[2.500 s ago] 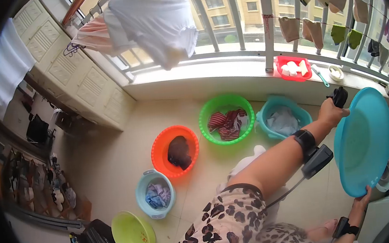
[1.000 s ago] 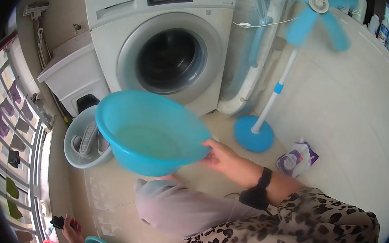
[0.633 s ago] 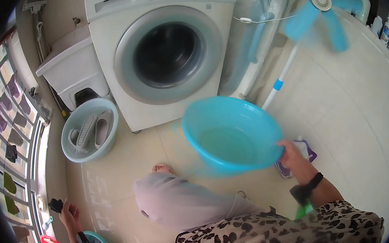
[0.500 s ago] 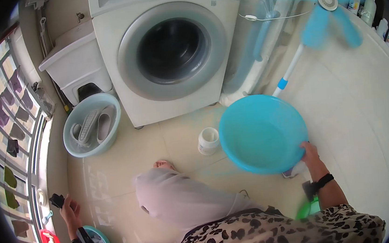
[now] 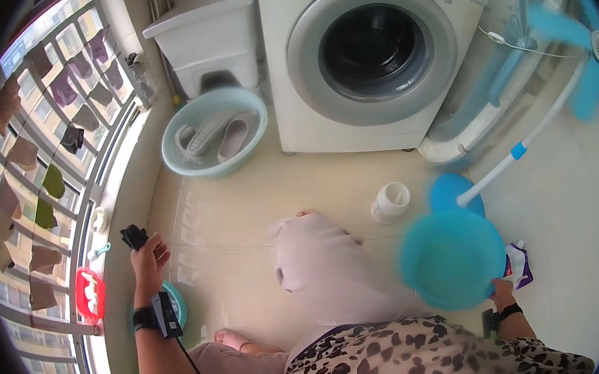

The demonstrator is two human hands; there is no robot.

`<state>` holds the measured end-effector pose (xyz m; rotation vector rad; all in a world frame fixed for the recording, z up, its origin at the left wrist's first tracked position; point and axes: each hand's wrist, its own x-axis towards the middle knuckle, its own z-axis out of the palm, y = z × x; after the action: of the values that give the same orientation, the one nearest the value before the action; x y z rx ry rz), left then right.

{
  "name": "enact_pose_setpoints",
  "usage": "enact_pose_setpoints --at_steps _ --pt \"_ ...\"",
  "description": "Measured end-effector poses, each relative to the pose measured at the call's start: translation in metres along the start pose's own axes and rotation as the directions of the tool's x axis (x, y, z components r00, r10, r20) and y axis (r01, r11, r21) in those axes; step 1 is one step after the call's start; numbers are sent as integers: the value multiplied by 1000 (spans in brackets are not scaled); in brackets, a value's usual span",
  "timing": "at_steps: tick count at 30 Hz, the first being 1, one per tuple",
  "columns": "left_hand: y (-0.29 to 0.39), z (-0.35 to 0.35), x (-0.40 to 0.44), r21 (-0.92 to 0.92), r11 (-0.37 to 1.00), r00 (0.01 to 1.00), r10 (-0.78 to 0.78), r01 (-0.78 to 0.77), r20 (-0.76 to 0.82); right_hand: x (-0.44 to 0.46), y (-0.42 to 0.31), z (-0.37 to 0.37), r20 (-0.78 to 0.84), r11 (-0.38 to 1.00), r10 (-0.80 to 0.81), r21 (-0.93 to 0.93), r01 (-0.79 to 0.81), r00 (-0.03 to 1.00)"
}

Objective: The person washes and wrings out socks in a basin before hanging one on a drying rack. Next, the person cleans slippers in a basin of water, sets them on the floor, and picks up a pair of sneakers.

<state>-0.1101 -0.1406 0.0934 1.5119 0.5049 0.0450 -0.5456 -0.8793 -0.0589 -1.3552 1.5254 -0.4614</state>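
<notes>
My left hand [image 5: 149, 261], at the left by the window ledge, is closed on a small black item [image 5: 133, 237], perhaps bundled cloth. At the lower right, my right hand [image 5: 501, 292] grips the rim of a blue basin [image 5: 453, 259]. This basin appears empty and is slightly blurred. It overlaps the foot of the fan [image 5: 457, 193] in view; whether it touches the floor, I cannot tell. A white open tub [image 5: 390, 203] stands on the floor to its upper left. Beside the basin lies a purple and white packet [image 5: 517, 265], partly covered.
Ahead stands a washing machine [image 5: 374, 136]. Left of it, a pale blue basin [image 5: 256, 144] holds grey shoes. A red tray [image 5: 90, 293] rests on the window ledge. A teal basin [image 5: 176, 303] sits below my left forearm. Socks hang along the window bars.
The view has turned from the window and several basins to the washing machine. My right hand has carried the blue basin rightward, uncovering the white tub. The black item remains in my left hand.
</notes>
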Motion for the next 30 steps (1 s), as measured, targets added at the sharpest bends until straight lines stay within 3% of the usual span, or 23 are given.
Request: enact_pose_setpoints --at_steps 1,2,3,6,7,8,10,12,14,16,18,20,21,22,23,25,26,30 --pt "3 2 -3 9 1000 1000 -3 3 7 -5 -6 3 -58 898 -239 -392 198 969" --pt "6 6 -8 41 999 1000 1 -1 6 -9 -17 3 -17 618 -480 -716 324 877" --pt "11 8 -13 67 998 1000 0 -2 27 -11 -32 10 113 226 -673 -910 347 731" --pt "12 12 -15 218 975 999 26 -34 42 -41 -118 79 281 392 -714 -599 699 641" --pt "19 16 -23 229 971 993 50 -72 103 -64 -150 109 342 586 -647 -348 732 681" --pt "24 20 -28 238 969 987 28 -65 156 -95 -184 140 426 740 -580 -81 668 694" --pt "32 26 -38 182 974 952 75 -133 295 -224 -258 194 574 698 -659 228 679 486" --pt "42 30 -50 107 982 913 102 -156 394 -325 -300 226 749 654 -635 390 648 190" --pt "56 33 -66 78 974 882 158 -213 444 -394 -320 252 897 704 -426 408 581 -114" --pt "66 32 -80 12 971 843 201 -238 500 -441 -317 295 947 833 -215 305 462 -238" --pt "74 28 -91 -16 974 814 197 -225 547 -471 -303 348 967 899 -76 172 403 -242" --pt "81 23 -100 72 965 791 163 -252 590 -494 -288 397 958 921 73 42 386 -278" --pt "83 21 -104 116 959 794 142 -258 590 -507 -283 412 901 947 158 -23 319 -404" --pt "80 17 -100 139 943 780 160 -302 605 -516 -275 422 909 937 66 85 340 -411" --pt "77 13 -96 -27 977 815 190 -209 547 -521 -269 430 906 915 -25 191 355 -422" --pt "72 5 -84 -370 927 884 220 -58 412 -531 -270 444 929 968 -204 239 79 -309" --pt "70 -5 -77 -470 883 904 212 -14 371 -535 -275 450 929 969 -241 245 -23 -280" --pt "68 -18 -66 -729 676 915 222 104 337 -556 -287 457 891 959 -283 250 -135 -355"
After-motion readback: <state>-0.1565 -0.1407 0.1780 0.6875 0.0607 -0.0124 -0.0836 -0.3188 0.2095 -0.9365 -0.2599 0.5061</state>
